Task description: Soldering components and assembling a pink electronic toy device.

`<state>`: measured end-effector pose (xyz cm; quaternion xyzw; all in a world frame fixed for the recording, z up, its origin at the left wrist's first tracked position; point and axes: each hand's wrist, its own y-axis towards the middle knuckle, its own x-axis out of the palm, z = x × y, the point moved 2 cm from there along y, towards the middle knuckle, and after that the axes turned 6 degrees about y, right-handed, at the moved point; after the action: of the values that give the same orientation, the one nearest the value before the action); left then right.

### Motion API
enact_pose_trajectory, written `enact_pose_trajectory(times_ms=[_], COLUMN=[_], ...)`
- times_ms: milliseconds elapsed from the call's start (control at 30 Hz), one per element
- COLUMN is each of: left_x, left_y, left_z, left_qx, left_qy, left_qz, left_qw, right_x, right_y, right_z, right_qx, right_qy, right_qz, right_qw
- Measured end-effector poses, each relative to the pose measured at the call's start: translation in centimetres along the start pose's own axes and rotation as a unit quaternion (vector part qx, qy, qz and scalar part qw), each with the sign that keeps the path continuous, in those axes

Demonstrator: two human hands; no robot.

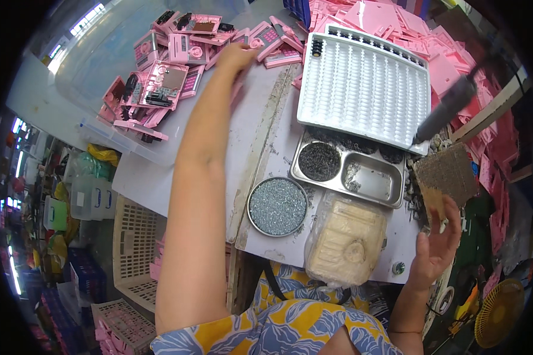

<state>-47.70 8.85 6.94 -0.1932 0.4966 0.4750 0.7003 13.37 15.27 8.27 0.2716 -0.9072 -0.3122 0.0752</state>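
A: Head view first. We see our left hand (238, 56) stretched far across the desk (251, 136). It lies on the heap of pink plastic parts (177, 53) at the far edge. The fingers are bent over a pink piece, but we cannot tell if they hold it yet.

B: And our right hand (435, 245)?

A: It is low on the right side. It is open, with fingers spread, and holds nothing. Just above it is a brown board covered with tiny screws (447, 174).

B: What else is near us?

A: A round dish of small silver screws (277, 206) sits close to our body. Beside it is a metal tray with sections (370, 180), with dark screws in one part. Behind that lies a white plastic grid tray (364, 86). A clear bag with a pale block inside (343, 239) rests at the near edge.

B: What could go wrong?

A: We think our long arm could drag back low and bump the round dish. Then the screws would spill on the floor. The pink heap is loose too. If we pull one piece, others may slide off the desk.
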Motion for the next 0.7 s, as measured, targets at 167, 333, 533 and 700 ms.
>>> enact_pose_trajectory(times_ms=[167,333,533,700], left_x=[-7.2,-7.8,-1.4,1.3], left_y=[-2.8,-8.0,-7.7,-7.2], left_z=[-8.5,-18.0,-9.7,-5.3], left_qx=[-0.039,0.019,-0.047,-0.227], left_qy=[0.079,0.203,0.157,0.185], left_qz=[0.19,0.192,0.085,-0.059], left_qw=[0.978,0.96,0.983,0.954], right_x=[1.3,2.3,4.3,4.8], right_y=[-1.7,-2.2,-1.8,-1.4], right_z=[-0.3,-1.2,-2.5,-3.3], right_qx=[0.048,0.045,0.03,0.022], right_qy=[0.08,0.101,0.079,0.01], right_qz=[-0.066,-0.127,-0.191,-0.22], right_qw=[0.993,0.986,0.978,0.975])
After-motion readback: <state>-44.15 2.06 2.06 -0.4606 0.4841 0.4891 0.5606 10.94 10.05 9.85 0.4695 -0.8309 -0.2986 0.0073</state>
